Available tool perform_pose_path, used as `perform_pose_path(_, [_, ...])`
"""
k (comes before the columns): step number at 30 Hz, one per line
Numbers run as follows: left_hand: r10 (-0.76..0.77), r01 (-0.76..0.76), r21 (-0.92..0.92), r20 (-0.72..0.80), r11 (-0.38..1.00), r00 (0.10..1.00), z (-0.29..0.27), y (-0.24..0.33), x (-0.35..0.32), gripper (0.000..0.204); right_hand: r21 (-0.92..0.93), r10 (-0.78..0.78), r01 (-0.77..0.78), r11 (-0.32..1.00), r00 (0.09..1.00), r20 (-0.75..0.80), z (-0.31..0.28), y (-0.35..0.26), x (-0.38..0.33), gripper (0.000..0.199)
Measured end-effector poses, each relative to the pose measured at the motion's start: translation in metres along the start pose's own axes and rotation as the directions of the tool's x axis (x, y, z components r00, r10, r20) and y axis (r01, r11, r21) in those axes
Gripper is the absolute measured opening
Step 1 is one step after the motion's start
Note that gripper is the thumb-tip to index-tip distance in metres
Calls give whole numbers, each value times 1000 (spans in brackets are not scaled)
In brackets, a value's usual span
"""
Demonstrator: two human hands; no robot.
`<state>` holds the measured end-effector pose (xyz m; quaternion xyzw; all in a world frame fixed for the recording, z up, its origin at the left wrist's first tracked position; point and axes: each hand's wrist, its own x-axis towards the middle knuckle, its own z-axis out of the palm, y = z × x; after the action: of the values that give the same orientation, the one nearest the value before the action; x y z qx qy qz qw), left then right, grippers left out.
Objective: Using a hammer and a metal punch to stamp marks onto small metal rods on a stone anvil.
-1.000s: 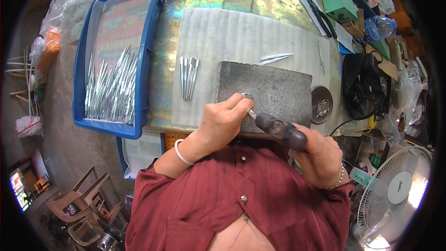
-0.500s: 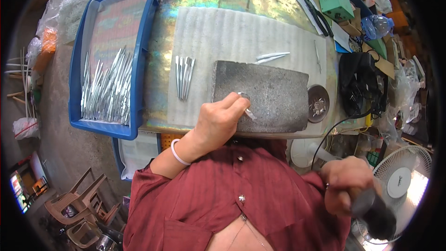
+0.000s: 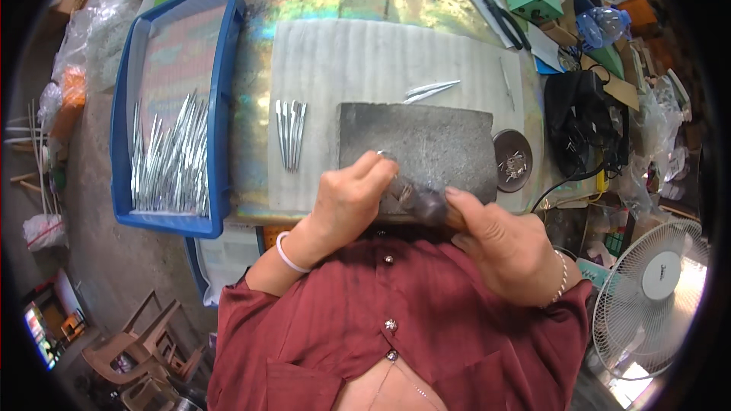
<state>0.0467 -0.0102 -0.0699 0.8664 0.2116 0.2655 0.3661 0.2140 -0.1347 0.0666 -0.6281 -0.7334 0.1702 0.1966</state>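
Note:
My left hand (image 3: pixel 349 199) is closed in a pinch over the left part of a dark grey stone block (image 3: pixel 442 137). A small shiny silver metal piece (image 3: pixel 387 155) shows at its fingertips; the rest is hidden by the fingers. My right hand (image 3: pixel 512 247) is wrapped round the handle of a hammer, its thumb stretched along it. The dark hammer head (image 3: pixel 428 205), a little blurred, is at the block's near edge, right beside my left fingertips. Whether it touches the piece I cannot tell.
Slender silver metal pieces (image 3: pixel 291 137) lie on a white foam sheet (image 3: pixel 327 53), with a few more (image 3: pixel 432 91) behind the block. A blue tray (image 3: pixel 221 106) at left holds many. A round dish (image 3: pixel 499 160) of small bits, pliers (image 3: pixel 502 19) and a fan (image 3: pixel 661 278) are at right.
My right hand has swung the hammer from the lower right in to the block, beside my left hand. The left hand keeps its pinch at the block. The whole view has shifted slightly.

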Motion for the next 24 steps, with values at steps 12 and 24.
perform_pose_path(12, [-465,326,-936,232,131,854,-29,0,-5,12,124,209,-183,975,945,-251,46,50,-12,47])
perform_pose_path(24, [-437,321,-947,289,-2,851,-35,9,-3,16,-142,248,-283,948,943,-223,93,76,-17,50])
